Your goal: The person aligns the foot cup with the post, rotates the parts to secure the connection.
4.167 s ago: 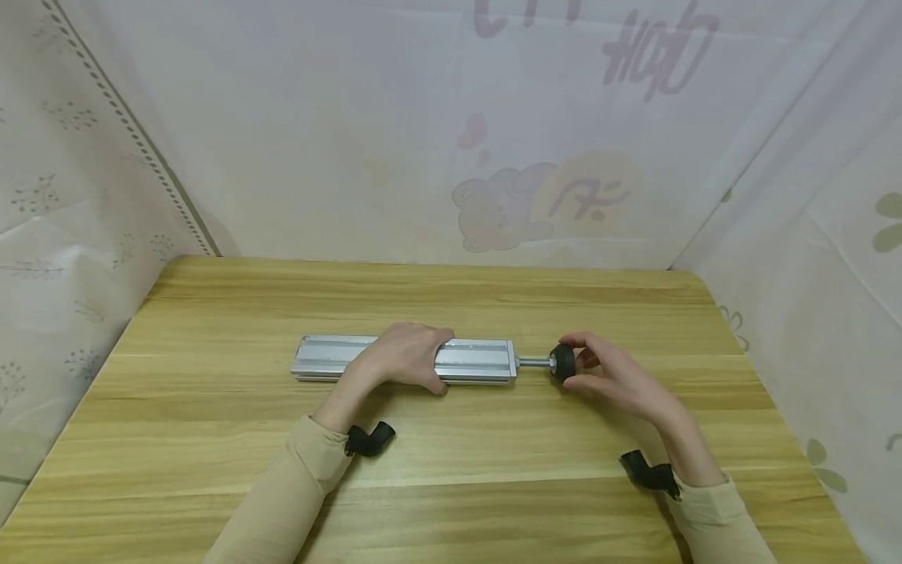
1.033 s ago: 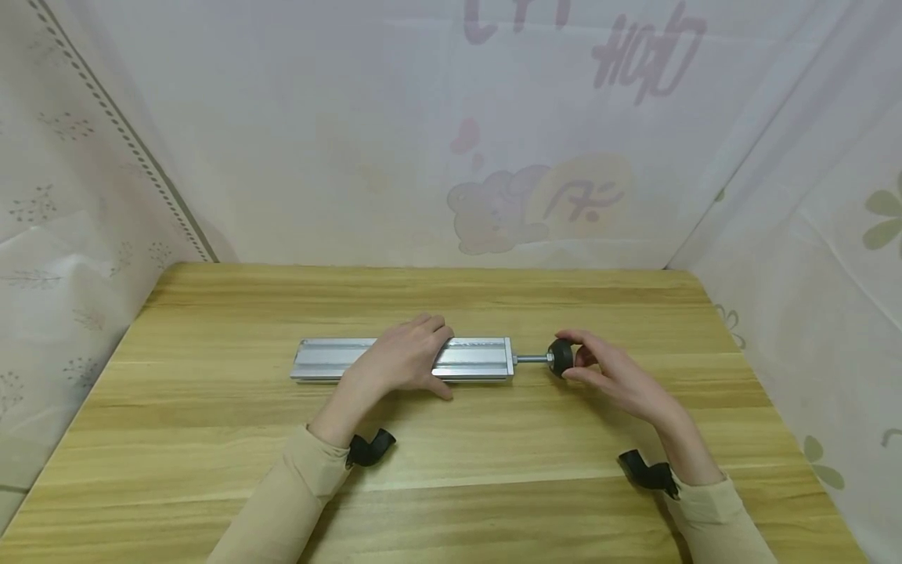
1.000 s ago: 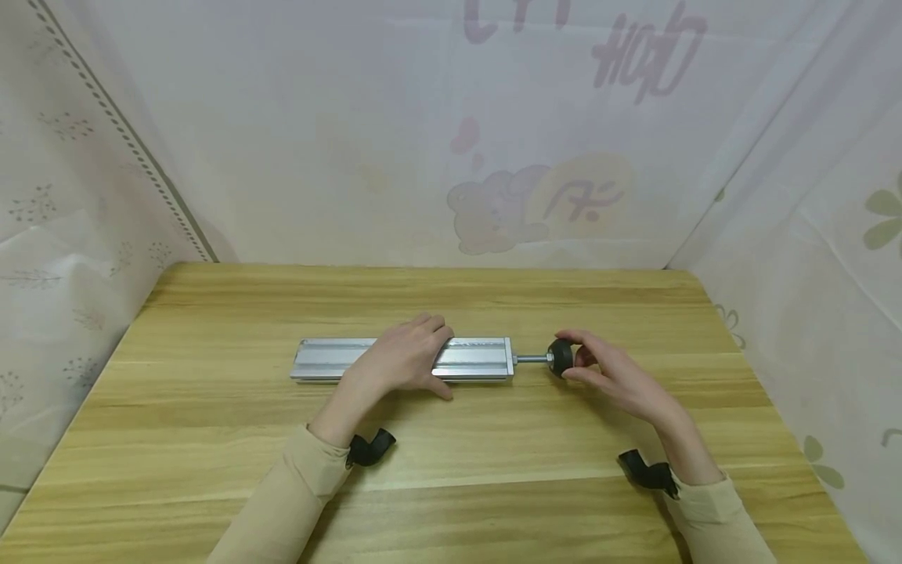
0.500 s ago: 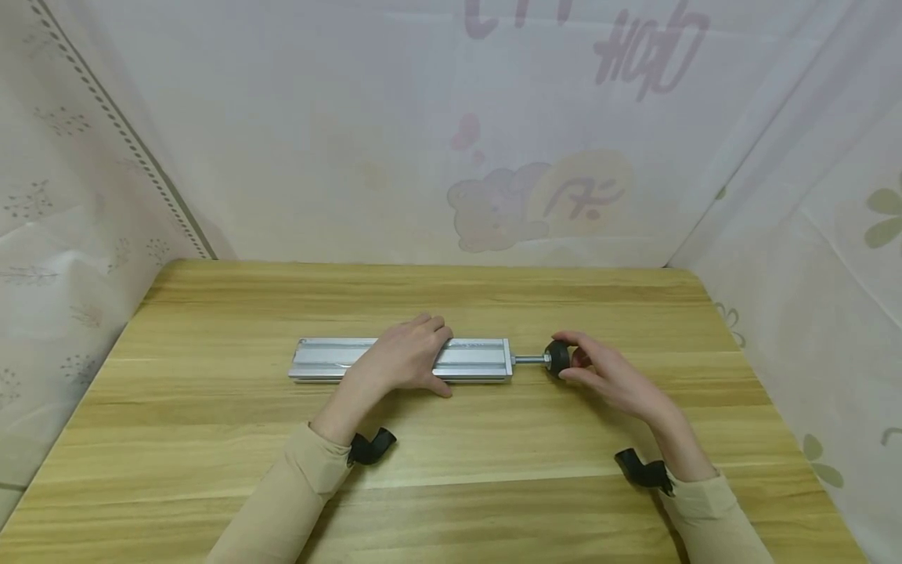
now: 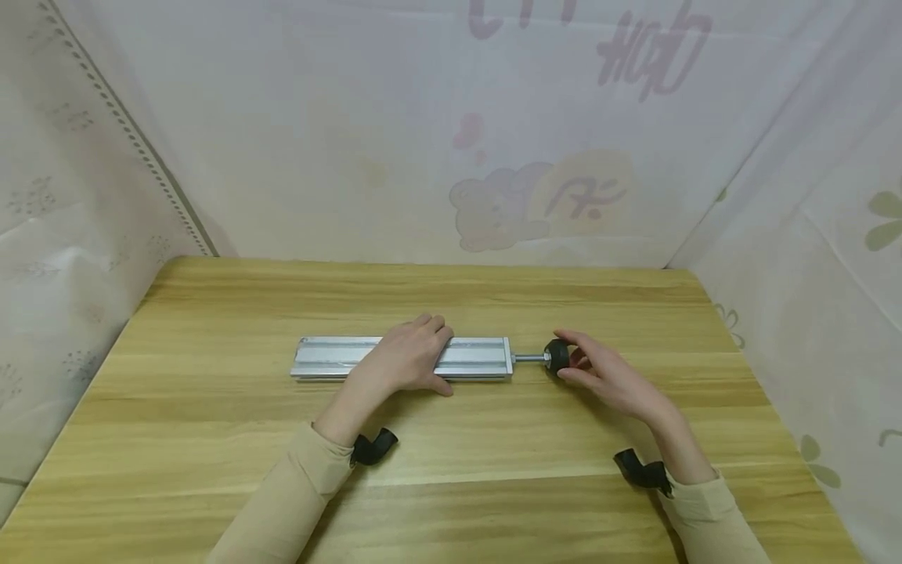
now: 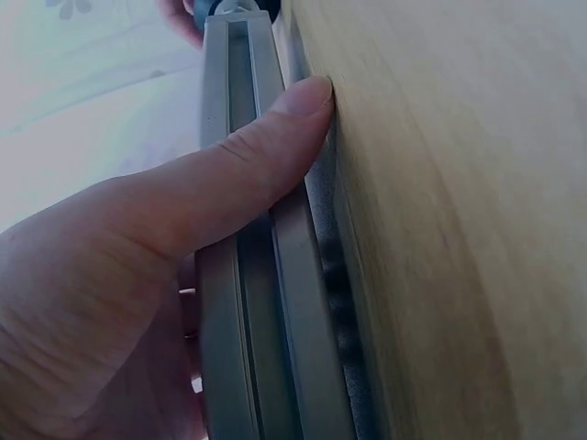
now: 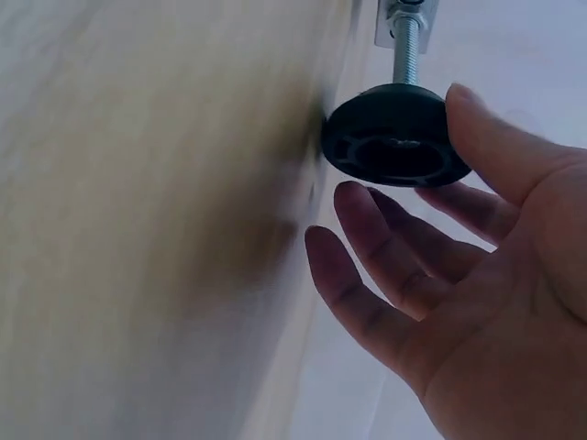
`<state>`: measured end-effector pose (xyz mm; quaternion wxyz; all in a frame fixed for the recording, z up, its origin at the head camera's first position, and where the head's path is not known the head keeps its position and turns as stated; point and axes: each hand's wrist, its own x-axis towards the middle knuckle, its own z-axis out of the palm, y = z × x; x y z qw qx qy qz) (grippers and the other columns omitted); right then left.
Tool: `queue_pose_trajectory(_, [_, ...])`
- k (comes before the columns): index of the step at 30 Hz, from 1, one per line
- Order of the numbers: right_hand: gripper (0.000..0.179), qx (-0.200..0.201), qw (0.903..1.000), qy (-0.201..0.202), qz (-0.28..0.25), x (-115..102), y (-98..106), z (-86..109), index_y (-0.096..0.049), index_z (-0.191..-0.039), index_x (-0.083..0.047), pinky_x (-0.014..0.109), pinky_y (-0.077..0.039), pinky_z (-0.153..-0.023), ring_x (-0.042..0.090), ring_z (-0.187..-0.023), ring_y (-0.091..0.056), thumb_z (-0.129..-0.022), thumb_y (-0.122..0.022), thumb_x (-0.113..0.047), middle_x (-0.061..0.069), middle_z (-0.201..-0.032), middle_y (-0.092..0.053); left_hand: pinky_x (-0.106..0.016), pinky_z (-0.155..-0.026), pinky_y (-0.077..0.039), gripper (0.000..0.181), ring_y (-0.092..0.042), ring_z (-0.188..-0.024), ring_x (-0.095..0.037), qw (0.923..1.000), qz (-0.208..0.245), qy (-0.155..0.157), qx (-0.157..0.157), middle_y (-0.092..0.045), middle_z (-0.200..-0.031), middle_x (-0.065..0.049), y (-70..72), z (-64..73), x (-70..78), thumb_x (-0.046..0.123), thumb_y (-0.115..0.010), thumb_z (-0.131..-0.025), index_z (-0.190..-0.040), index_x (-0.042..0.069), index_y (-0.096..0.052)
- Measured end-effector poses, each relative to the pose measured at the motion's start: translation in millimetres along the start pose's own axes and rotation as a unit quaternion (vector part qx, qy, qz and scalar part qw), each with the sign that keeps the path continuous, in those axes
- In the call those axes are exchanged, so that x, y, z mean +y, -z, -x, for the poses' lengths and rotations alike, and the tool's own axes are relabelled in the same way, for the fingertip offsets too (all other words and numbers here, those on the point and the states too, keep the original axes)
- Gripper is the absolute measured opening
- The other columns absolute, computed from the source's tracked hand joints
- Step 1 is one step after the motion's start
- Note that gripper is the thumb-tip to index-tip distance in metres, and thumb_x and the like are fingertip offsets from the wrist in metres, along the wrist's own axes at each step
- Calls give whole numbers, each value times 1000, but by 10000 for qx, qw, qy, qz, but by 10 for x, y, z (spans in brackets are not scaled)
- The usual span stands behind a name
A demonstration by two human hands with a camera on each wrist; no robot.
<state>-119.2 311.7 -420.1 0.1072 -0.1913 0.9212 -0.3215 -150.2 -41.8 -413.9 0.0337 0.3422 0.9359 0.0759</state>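
Observation:
A silver aluminium profile (image 5: 479,354) lies lengthwise across the wooden table. My left hand (image 5: 407,357) grips it from above near its middle, thumb on the near side and fingers over the far edge. The left wrist view shows the thumb across the grooved side (image 6: 275,367). From the profile's right end a threaded rod (image 5: 529,358) sticks out, carrying a black levelling foot (image 5: 558,357). My right hand (image 5: 611,381) holds the foot's rim between thumb and index finger. In the right wrist view the thumb presses the foot's edge (image 7: 390,124), while other fingers curve below its underside.
The wooden table (image 5: 493,486) ends at a patterned cloth (image 5: 338,157) hanging behind, with more cloth on both sides. Black curved pieces (image 5: 375,446) are fixed at both sleeve cuffs.
The foot and the right hand have shifted slightly left, and a little less rod shows between foot and profile. The foot's tilt in the fingers varies slightly. The left hand keeps its hold.

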Motion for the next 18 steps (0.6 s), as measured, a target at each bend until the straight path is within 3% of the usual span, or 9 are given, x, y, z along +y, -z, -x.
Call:
queue_pose_trajectory(5, [65, 156, 9998, 81, 2, -24, 52, 13, -35, -157, -8, 50, -53, -96, 35, -121, -60, -102, -63, -25, 19, -151, -48, -47, -105, -49, 87, -58, -121, -29, 9999, 67, 85, -95, -60, -128, -9, 52, 28, 0, 59, -85, -73, -138, 8, -56])
queue_pose_trajectory(9, [61, 572, 9976, 370, 91, -59, 130, -18, -39, -155, -8, 59, -48, -101, 39, -128, -54, -101, -65, -18, 21, -152, -47, -51, -111, -45, 85, -55, -130, -30, 9998, 172, 108, 14, -58, -135, -9, 182, 64, -36, 58, -81, -80, -145, 11, -52])
queue_pose_trajectory(13, [58, 1016, 9918, 740, 246, -101, 197, -40, -46, -151, -8, 58, -47, -101, 37, -128, -54, -97, -68, -10, 19, -147, -51, -51, -115, -42, 74, -56, -131, -31, 9986, 335, -31, 407, -60, -136, -10, 318, 156, -93, 51, -77, -86, -144, 10, -55])
queue_pose_trajectory(18, [55, 1317, 9841, 1053, 566, -147, 205, -54, -53, -145, -5, 53, -48, -101, 33, -130, -55, -94, -72, -6, 16, -145, -57, -49, -114, -44, 60, -60, -127, -30, 9923, 246, -483, 1116, -65, -130, -9, 435, 384, -147, 46, -70, -93, -139, 8, -60])
